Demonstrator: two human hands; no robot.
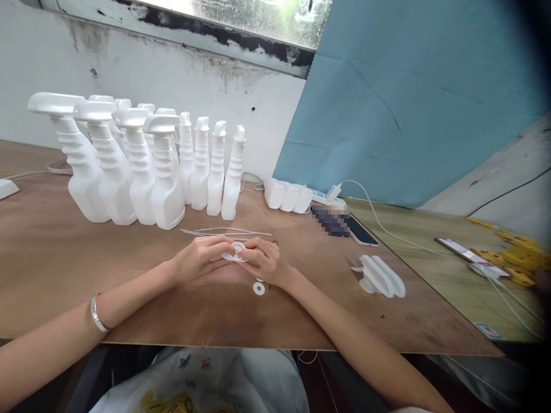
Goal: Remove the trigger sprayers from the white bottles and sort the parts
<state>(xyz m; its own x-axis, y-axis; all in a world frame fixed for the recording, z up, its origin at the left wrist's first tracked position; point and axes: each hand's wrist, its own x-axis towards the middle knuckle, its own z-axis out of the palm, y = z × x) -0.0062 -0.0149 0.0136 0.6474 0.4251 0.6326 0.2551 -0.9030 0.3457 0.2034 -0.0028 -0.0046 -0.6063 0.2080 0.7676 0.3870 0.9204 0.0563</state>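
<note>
- Beyond the fingers and to their left, white spray bottles [167,195] stand upright in a close group, trigger heads on; their opaque walls hide whatever is inside.
- Nearer the fingers' line, just right of that group, four slimmer-looking white bottles [232,178] stand in a slanting row, also topped with white heads; their contents cannot be seen either.
- Past the fingers to the right, white containers [288,196] sit side by side, near the power strip [340,202]; whether they hold anything cannot be told.
- The white round part [236,250] is between the two hands, lifted by the fingertips above the table [142,281].
- The left hand [204,257] grips it from the left, fingers bent and drawn narrow at its rim; the forearm reaches in from the lower left, a silver bracelet [98,314] near the wrist.
- The right hand [262,261] meets it from the right, fingers curled and closed in on it, knuckles up; that forearm slants in from the lower right.
- Just beyond the fingertips lie thin clear tubes [228,232].
- Just below the right fingers lies a white ring [259,288], flat on the wood.
- Well right of the fingers rest loose white pieces [382,276], long and rounded.
</note>
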